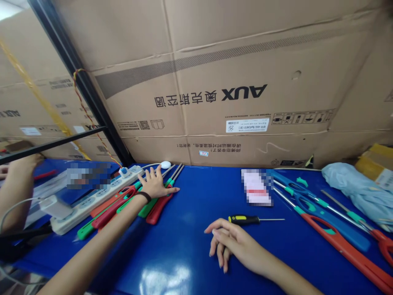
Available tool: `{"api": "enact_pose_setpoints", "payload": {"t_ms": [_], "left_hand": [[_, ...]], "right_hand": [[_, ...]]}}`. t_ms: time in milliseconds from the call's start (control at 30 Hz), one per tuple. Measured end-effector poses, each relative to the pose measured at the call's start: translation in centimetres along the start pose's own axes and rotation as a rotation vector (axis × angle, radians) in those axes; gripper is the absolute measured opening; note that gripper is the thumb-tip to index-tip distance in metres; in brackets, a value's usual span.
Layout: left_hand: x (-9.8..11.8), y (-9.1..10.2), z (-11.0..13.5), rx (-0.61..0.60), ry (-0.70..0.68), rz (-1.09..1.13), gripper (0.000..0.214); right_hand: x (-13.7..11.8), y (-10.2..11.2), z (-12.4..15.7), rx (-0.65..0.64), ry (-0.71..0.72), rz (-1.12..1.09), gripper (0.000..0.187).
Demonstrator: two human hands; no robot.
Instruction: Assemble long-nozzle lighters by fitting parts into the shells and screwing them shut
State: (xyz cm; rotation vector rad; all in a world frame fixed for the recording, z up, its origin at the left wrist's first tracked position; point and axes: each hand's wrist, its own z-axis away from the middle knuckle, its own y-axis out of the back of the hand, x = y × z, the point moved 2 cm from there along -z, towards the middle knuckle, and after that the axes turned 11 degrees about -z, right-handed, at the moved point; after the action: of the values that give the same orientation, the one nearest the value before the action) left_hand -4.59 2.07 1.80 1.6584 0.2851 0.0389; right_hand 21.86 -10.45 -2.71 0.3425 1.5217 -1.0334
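My left hand [155,183], a dark band at its wrist, is spread over a row of long-necked lighters with red and green handles. The red lighter [158,209] lies under its thumb side, and a green and red pair of handles [115,207] shows left of the wrist. Whether the palm touches them I cannot tell. Over the blue table my right hand [235,241] is loosely bent, fingers apart, with nothing in it. Just beyond its fingers lies a screwdriver [244,220] with a black and yellow handle, its shaft pointing right.
A white power strip [95,200] with plugs runs along the left. More long lighters, including an orange-red one [346,252], lie at the right beside a pale blue plastic bag [353,188]. Cardboard [196,73] walls the back. Another person's arm [18,192] is at far left.
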Motion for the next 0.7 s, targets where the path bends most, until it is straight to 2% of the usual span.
{"api": "enact_pose_setpoints", "payload": {"t_ms": [133, 200, 300, 400, 567, 700], "left_hand": [[-2.3, 0.2, -2.4, -0.140, 0.077, -0.005, 0.138], [-2.5, 0.3, -3.0, -0.185, 0.087, -0.005, 0.136], [-2.1, 0.1, -2.9, -0.191, 0.099, -0.017, 0.127], [-1.3, -0.2, -1.7, -0.175, 0.088, -0.029, 0.114], [0.1, -0.1, 1.7, -0.146, 0.029, -0.059, 0.100], [2.1, 0.2, 4.7, -0.040, -0.074, -0.082, 0.082]], "right_hand": [[-0.1, -0.1, 0.1, 0.000, -0.014, 0.018, 0.045], [-0.3, -0.1, 0.2, 0.001, -0.021, 0.024, 0.046], [-0.4, -0.1, 0.3, -0.002, -0.028, 0.025, 0.046], [-0.4, -0.2, 0.2, 0.002, -0.022, 0.041, 0.045], [-0.3, -0.3, 0.3, 0.003, -0.019, 0.059, 0.045], [-0.1, -0.2, 0.3, -0.001, -0.014, 0.054, 0.043]]}}
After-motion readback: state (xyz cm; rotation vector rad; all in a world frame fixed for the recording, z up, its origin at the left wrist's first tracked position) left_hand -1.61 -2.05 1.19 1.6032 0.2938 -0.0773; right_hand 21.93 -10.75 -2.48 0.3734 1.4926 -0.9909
